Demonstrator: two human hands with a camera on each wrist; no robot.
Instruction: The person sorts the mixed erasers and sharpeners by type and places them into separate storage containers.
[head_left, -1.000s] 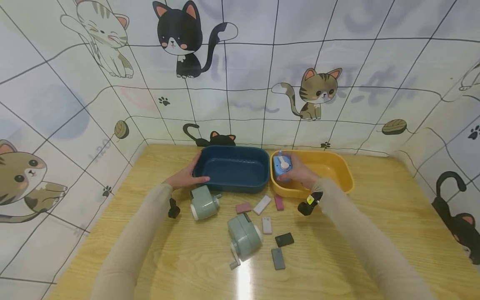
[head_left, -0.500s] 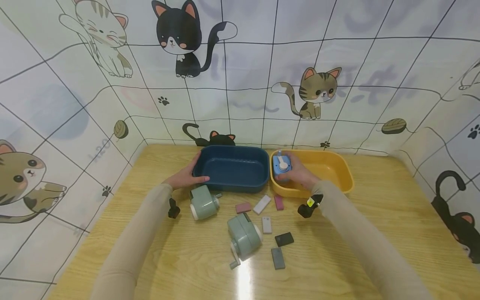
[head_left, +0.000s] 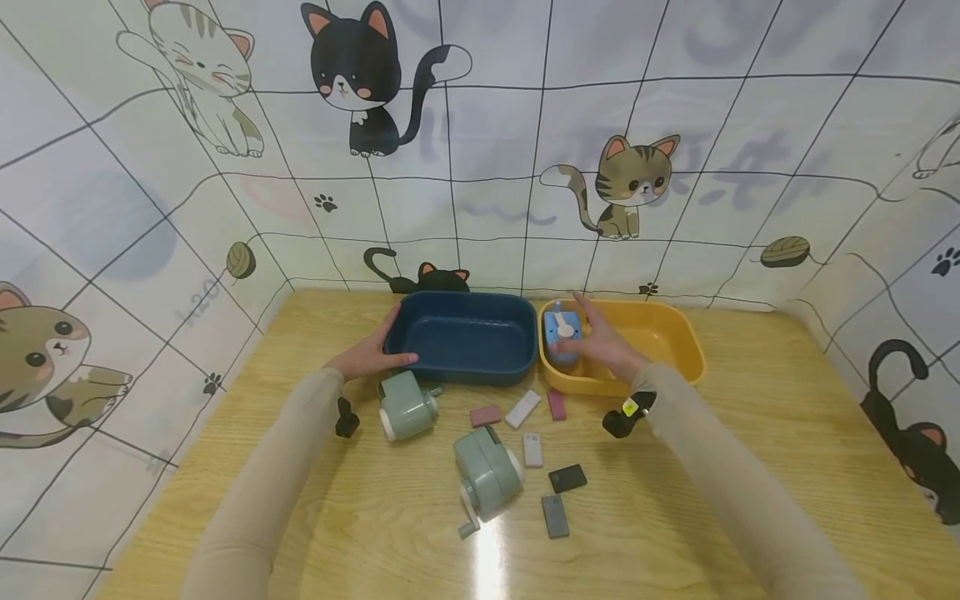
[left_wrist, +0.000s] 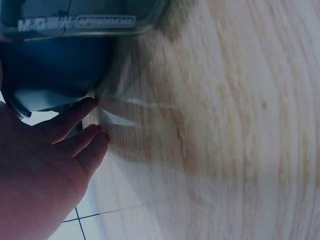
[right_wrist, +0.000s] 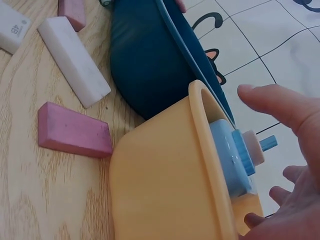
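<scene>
My left hand [head_left: 371, 353] rests at the left end of a dark blue bin [head_left: 472, 372], thumb along its front. In the left wrist view the fingers [left_wrist: 80, 145] lie nearly straight at the bin's outer side. My right hand [head_left: 611, 346] is spread above a yellow bin [head_left: 592, 386], thumb and fingers apart. A blue crank pencil sharpener [head_left: 557, 323] with a white handle stands inside that bin, at its left end. In the right wrist view the hand [right_wrist: 295, 200] is clear of the sharpener [right_wrist: 232, 155].
Two green crank pencil sharpeners [head_left: 410, 406] lie in front of the blue bin, the nearer one [head_left: 489, 475] on its side. Several erasers are scattered about, among them a white one [head_left: 522, 410], a pink one [head_left: 557, 406] and a black one [head_left: 567, 478]. A cat-print sheet backs the table.
My right hand has let go of the blue pencil sharpener, spread its fingers and shifted slightly right. The sharpener stays in the yellow bin. My left hand keeps its place.
</scene>
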